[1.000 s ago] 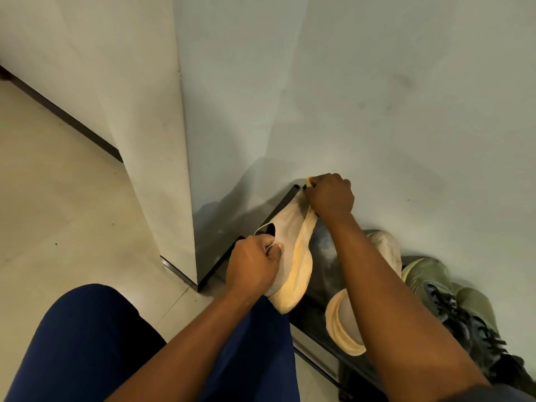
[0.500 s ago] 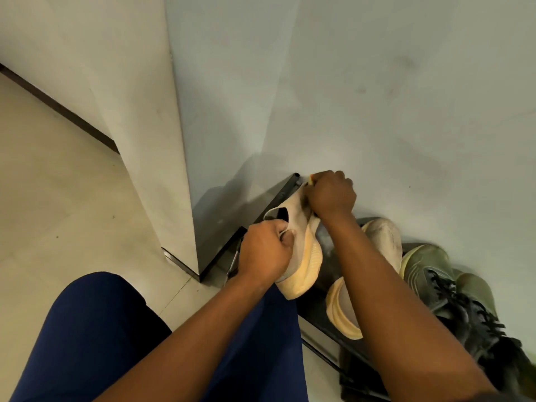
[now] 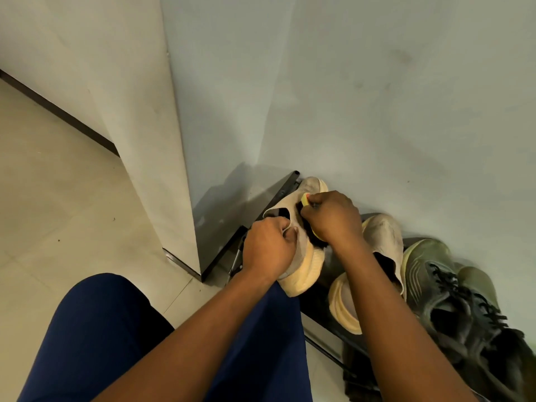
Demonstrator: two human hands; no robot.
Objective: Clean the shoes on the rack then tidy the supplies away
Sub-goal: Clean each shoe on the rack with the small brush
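Shoe held over the rack, brush on its side

Shoe (image 3: 304, 256) here is the beige knit one with a pale yellow sole, and it's caught between both hands at the left end of the black rack (image 3: 285, 188), toe pointing up toward the wall. Left hand (image 3: 268, 250) is curled tight around the heel collar, fingers hooked at the opening. Right hand (image 3: 333, 220) is clenched on a brush (image 3: 306, 200); you only get a bit of yellow handle poking out above the knuckles and some dark bristles under the palm, pressed against the shoe's upper. So the shoe sits just under and between the two fists, touching both.

Matching second shoe (image 3: 377, 236) lies on the rack just right of it, partly hidden by the right forearm. Further right there's a pair of dark olive lace-up shoes (image 3: 452, 288). Blue-trousered knee (image 3: 116, 329) fills the bottom left, over the pale tiled floor (image 3: 58, 198).
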